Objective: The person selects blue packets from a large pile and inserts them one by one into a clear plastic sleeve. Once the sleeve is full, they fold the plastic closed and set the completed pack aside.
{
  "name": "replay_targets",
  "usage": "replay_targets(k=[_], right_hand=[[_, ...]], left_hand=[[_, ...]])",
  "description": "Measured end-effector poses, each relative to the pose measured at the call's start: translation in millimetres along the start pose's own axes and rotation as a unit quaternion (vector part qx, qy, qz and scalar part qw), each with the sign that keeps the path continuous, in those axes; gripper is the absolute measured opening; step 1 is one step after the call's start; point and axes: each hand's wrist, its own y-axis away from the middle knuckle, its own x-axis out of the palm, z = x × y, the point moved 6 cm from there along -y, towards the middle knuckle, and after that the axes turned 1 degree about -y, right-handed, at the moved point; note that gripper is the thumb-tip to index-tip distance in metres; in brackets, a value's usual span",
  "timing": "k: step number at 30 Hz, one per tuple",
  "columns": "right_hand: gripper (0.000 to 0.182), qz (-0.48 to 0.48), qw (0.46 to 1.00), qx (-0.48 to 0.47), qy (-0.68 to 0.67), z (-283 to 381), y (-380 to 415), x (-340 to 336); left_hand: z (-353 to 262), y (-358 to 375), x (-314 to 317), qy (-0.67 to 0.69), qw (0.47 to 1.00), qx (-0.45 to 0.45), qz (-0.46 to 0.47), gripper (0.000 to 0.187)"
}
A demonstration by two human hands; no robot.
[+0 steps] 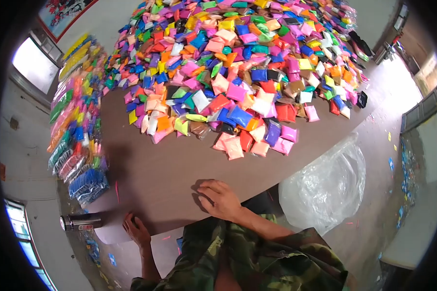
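My right hand (220, 200) rests on the brown table (150, 160) near its front edge, fingers slightly bent and nothing visible in them. To the left, my left hand (137, 230) lies at the table's edge, thumb apart from the loosely bent fingers, and I see nothing held. A dark metallic cylinder, like a flask (81, 222), lies to the left of that hand. Beyond both hands spreads a big heap of small coloured packets (238, 92). The nearest are peach, orange and pink packets, well ahead of my right hand.
Larger clear bags of coloured packets (77, 111) line the table's left side. A big clear plastic bag (327, 184) stands right of the table's front edge. Scraps (391, 165) litter the floor on the right. A thin pink strip (117, 192) lies on the table.
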Motion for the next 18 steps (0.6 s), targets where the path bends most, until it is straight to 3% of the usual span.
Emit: replay_targets(k=[3,6,9,13,17,18], right_hand=[[0.026,-0.002,1.000,0.015,-0.004,3.7,-3.9,-4.1],[0.027,-0.086,0.995,0.022,-0.035,-4.4,-7.5,-8.2],[0.032,-0.168,0.984,0.037,0.045,-13.4,-42.0,-49.6],[0.048,-0.255,0.928,0.077,0.259,-39.0,-96.9,-99.1],[0.072,-0.199,0.906,0.119,0.355,-65.1,-132.8,-97.3],[0.071,-0.182,0.903,0.128,0.367,-70.9,-137.2,-95.0]], left_hand=[[3.6,-0.9,1.3,0.009,1.000,-0.002,0.008,0.024],[-0.1,-1.1,-0.5,-0.007,1.000,0.018,-0.005,0.025],[2.2,1.0,0.2,0.022,1.000,0.014,-0.004,0.026],[7.8,3.0,2.0,0.029,1.000,-0.006,-0.011,0.027],[0.9,-0.4,-3.1,0.033,0.999,-0.033,-0.003,0.028],[1.3,-0.6,-2.9,0.034,0.999,-0.042,0.001,0.028]])
